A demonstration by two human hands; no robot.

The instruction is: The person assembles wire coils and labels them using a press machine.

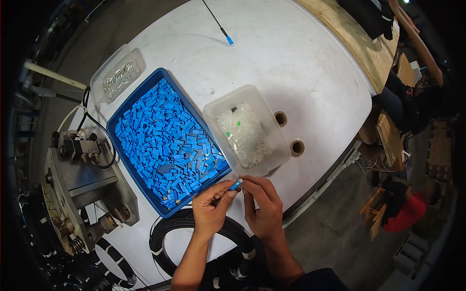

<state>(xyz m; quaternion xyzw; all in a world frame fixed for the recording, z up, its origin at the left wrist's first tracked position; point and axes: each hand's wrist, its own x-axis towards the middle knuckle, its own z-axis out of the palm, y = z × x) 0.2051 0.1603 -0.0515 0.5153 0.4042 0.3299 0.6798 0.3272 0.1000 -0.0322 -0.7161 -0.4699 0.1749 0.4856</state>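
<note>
My left hand (212, 206) is closed on a small blue connector (236, 184), pinched between thumb and fingertips at the near right corner of the blue tray. Close on its right, my right hand (262, 201) has its fingers bent together at the connector's tip; whatever they pinch there is too small to make out. The blue tray (114, 112) holds a heap of blue connector pieces (162, 140). Beside it stands a clear plastic bin (212, 103) with small whitish parts (241, 136). A coil of black cable (167, 224) lies under my forearms.
Two cardboard tubes (297, 147) stand right of the bin. A smaller clear box (99, 82) is at the back left. A metal press (87, 179) stands at left. A cable with a blue end (229, 40) lies at the back. Other people (410, 211) are at the right.
</note>
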